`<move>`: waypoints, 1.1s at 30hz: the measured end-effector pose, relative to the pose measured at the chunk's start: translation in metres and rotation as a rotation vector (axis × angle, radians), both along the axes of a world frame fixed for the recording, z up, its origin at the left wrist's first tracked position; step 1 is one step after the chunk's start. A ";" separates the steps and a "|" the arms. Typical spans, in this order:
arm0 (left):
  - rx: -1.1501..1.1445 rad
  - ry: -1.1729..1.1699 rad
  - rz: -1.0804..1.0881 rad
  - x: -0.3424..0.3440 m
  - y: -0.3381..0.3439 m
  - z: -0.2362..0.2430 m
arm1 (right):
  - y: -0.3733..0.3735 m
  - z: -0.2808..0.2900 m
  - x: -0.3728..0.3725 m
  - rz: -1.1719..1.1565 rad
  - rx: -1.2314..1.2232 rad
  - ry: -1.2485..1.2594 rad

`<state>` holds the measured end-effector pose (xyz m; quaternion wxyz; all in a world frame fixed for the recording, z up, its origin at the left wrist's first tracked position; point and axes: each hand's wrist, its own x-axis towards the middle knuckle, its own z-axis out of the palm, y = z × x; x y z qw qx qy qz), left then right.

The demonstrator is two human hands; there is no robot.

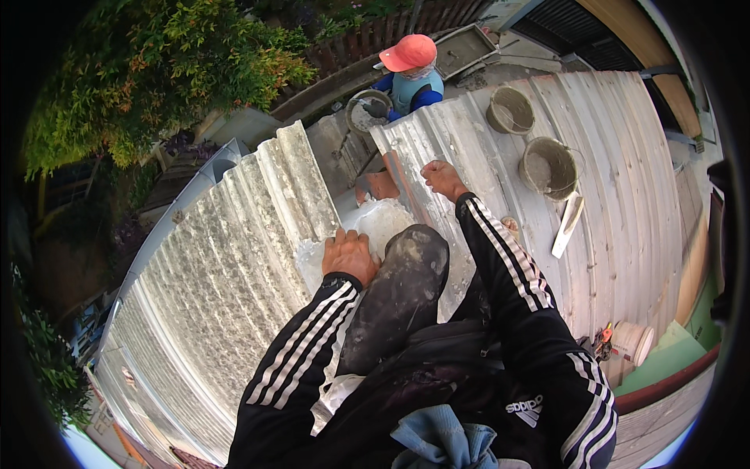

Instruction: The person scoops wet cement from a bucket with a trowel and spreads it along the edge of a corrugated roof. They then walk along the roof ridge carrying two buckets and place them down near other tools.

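My left hand [350, 256] lies back-up at the edge of the weathered corrugated roof sheet [234, 234], its bent fingers closed on a crumpled whitish plastic bag [384, 219] beside my knee. The fingertips are partly hidden. My right hand [445, 180] is out ahead with its fingers curled together, over the paler roof sheets [469, 152] on the right. Whether anything small is pinched in it does not show. Between the two roof parts is a gap with reddish tile pieces [378, 186] near the bag.
Two mortar-stained buckets [511, 109] [549, 168] stand on the right roof, with a long whitish strip [568, 225] below them. Beyond the far roof edge, a person in a red cap [410, 53] reaches into a bucket [367, 113]. A white pail [631, 342] lies at right.
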<state>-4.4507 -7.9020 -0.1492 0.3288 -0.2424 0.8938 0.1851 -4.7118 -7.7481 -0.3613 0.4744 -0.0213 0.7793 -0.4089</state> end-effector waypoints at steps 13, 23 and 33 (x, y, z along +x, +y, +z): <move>-0.005 0.050 0.007 0.003 -0.001 -0.007 | -0.039 -0.004 -0.017 0.064 0.082 -0.081; 0.009 0.082 0.026 0.006 -0.001 -0.008 | -0.058 -0.006 -0.025 0.025 -0.005 -0.076; -0.001 0.123 0.030 0.006 0.000 -0.007 | -0.088 -0.007 -0.038 0.021 -0.061 -0.117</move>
